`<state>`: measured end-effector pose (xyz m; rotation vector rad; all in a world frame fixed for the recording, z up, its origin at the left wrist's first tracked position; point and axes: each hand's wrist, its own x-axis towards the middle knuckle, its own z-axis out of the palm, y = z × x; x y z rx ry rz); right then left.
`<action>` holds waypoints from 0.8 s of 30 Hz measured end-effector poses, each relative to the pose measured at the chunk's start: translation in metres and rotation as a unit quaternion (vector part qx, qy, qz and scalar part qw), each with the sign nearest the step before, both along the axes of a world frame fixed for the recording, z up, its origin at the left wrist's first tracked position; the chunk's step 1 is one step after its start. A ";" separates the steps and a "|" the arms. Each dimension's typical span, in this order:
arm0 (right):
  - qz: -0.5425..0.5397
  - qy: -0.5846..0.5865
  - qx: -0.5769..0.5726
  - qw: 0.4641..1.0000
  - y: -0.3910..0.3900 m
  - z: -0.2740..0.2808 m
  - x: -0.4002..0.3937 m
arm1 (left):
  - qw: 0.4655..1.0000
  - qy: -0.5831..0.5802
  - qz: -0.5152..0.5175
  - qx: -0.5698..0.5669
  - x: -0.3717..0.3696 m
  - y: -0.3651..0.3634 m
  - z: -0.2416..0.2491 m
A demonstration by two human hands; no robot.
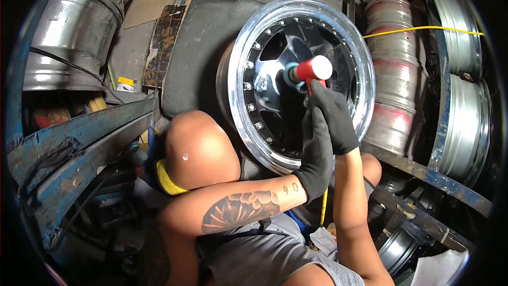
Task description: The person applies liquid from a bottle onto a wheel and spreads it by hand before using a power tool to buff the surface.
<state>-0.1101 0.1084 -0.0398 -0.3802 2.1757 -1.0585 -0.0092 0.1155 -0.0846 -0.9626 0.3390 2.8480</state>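
A chrome-lipped wheel rim with a dark, glossy face stands tilted between my knees. Small bolts ring its face. In my black-gloved right hand is a red air polisher with a pale blue pad. The pad is at the middle of the rim's face; whether it touches is hard to see. My left hand, also gloved in black, is closed around the lower part of the tool, just below and beside my right hand. Both hands cover most of the handle.
Stacked metal rims and a rack with more rims stand on the right. Large metal barrels are at upper left, above a blue steel frame. A dark mat lies behind the wheel. A yellow hose runs below my hands.
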 end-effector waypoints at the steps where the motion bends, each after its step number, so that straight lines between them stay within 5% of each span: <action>1: 0.012 -0.007 -0.003 1.000 -0.005 -0.002 0.001 | 1.000 -0.002 -0.005 0.001 0.005 -0.001 -0.003; 17: 0.219 0.049 0.019 0.974 -0.046 -0.002 -0.012 | 1.000 0.007 0.002 0.006 -0.002 -0.026 -0.008; 20: 0.161 0.018 0.083 0.983 -0.053 -0.004 -0.022 | 1.000 0.015 0.004 0.014 -0.011 -0.027 -0.004; 23: 0.215 0.098 0.017 0.972 -0.050 -0.009 -0.038 | 1.000 0.018 0.003 0.022 -0.019 -0.027 -0.001; 24: 0.153 0.023 0.016 0.988 -0.058 0.004 -0.034 | 0.999 0.019 0.001 0.026 -0.020 -0.026 -0.001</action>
